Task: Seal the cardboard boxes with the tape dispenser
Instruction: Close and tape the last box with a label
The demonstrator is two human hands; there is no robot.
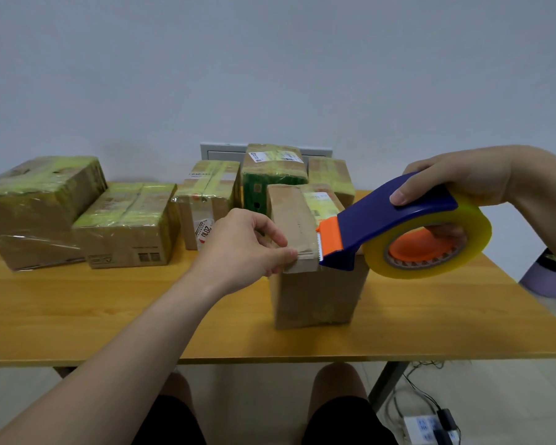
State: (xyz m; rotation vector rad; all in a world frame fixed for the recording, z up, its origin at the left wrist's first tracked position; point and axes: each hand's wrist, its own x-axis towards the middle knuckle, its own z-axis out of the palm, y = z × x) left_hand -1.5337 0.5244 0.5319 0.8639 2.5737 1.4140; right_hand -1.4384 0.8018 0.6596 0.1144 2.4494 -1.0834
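A small upright cardboard box (pixel 315 293) stands on the wooden table (pixel 109 316) in front of me. My right hand (pixel 456 181) grips a blue and orange tape dispenser (pixel 398 223) with a yellowish clear tape roll; its orange toothed end rests on the near top edge of the box. My left hand (pixel 247 248) pinches the tape end against the box's near top corner, thumb and fingers closed on it.
Several taped cardboard boxes line the back of the table: a large one (pixel 36 210) at far left, one (pixel 129 226) beside it, others (pixel 206 200) behind the middle, one with green print (pixel 270 184). A purple bin (pixel 546 277) stands right of the table. Cables and a power strip (pixel 430 425) lie on the floor.
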